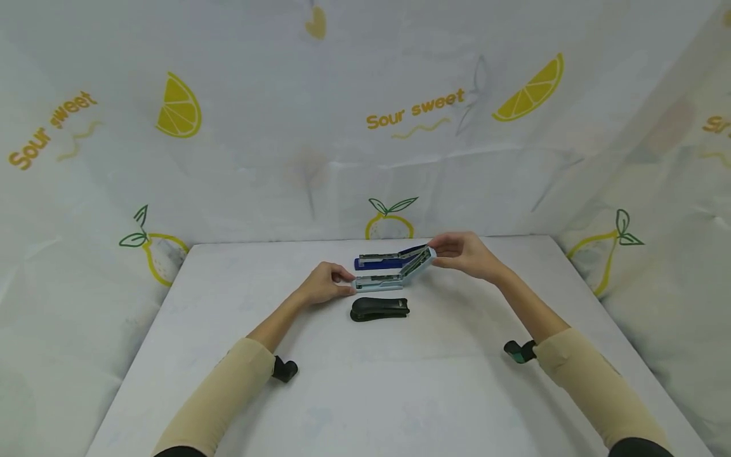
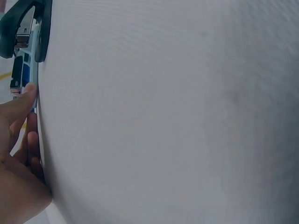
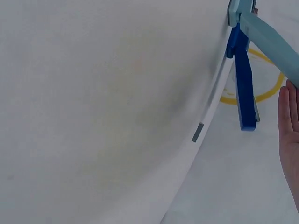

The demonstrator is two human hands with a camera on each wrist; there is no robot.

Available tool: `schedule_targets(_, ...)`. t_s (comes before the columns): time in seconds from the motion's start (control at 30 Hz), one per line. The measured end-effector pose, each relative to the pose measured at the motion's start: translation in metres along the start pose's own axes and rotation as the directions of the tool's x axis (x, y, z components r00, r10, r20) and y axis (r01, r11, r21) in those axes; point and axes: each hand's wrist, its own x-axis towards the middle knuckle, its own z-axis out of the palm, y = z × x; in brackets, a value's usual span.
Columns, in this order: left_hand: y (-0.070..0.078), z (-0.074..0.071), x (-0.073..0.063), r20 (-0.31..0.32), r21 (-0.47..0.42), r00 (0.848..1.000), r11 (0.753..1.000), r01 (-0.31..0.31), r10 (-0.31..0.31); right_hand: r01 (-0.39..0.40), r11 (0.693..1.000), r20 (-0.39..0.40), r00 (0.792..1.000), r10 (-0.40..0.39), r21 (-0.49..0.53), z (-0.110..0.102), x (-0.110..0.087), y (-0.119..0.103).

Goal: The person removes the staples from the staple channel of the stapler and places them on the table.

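Observation:
A light blue stapler [image 1: 377, 287] lies opened out on the table, its top arm swung up to the right. My left hand [image 1: 327, 284] pinches the left end of its base between thumb and fingers. At the raised end of the arm, my right hand [image 1: 469, 255] holds the tip; in the right wrist view the fingers [image 3: 285, 112] meet the light blue arm [image 3: 271, 44]. Just behind is a dark blue stapler [image 1: 370, 264], also opened out, its arm [image 3: 244, 88] slanting up. Nearer me lies a closed dark green stapler [image 1: 378, 309], touched by neither hand.
The white table [image 1: 365, 393] ends at a back edge not far behind the staplers. A white cloth [image 1: 257, 171] printed with lemons hangs behind and at both sides. Each wrist carries a small dark camera mount [image 1: 284, 369].

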Motion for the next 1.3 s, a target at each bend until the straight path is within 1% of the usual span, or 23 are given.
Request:
schedule_targets(0.17, 0.001, 0.000, 0.000, 0.005, 0.000, 1.000, 1.000, 0.006, -0.006, -0.041, 0.999, 0.005, 0.999, 0.041, -0.001, -0.005, -0.007, 0.005)
schedule_targets(0.27, 0.001, 0.000, -0.001, 0.002, 0.001, 1.000, 1.000, 0.008, -0.008, -0.052, 0.999, 0.004, 0.999, 0.052, -0.007, -0.006, -0.010, 0.008)
schedule_targets(0.4, 0.001, 0.001, -0.001, -0.001, -0.006, 1.000, 1.000, 0.011, -0.011, -0.063, 0.997, 0.001, 0.998, 0.064, -0.046, -0.009, -0.013, 0.015)
schedule_targets(0.47, 0.001, 0.001, -0.001, -0.002, -0.007, 1.000, 1.000, 0.014, -0.014, -0.081, 0.995, 0.001, 0.997, 0.081, -0.054, -0.010, -0.014, 0.019)
schedule_targets(0.63, 0.003, 0.000, -0.002, -0.002, -0.007, 1.000, 1.000, 0.015, -0.015, -0.122, 0.992, 0.017, 0.992, 0.123, -0.035, -0.011, -0.018, 0.029)
schedule_targets(0.83, 0.003, 0.000, -0.002, 0.001, -0.006, 1.000, 1.000, 0.008, -0.008, -0.158, 0.987, 0.043, 0.986, 0.160, -0.039, -0.014, -0.020, 0.038)
schedule_targets(0.9, 0.003, 0.000, -0.002, 0.001, -0.006, 1.000, 1.000, 0.006, -0.006, -0.155, 0.987, 0.053, 0.986, 0.157, -0.040, -0.014, -0.021, 0.040)
schedule_targets(1.3, 0.003, 0.001, -0.002, 0.000, -0.018, 1.000, 1.000, 0.013, -0.013, -0.147, 0.989, 0.054, 0.988, 0.146, 0.007, -0.015, -0.023, 0.044)
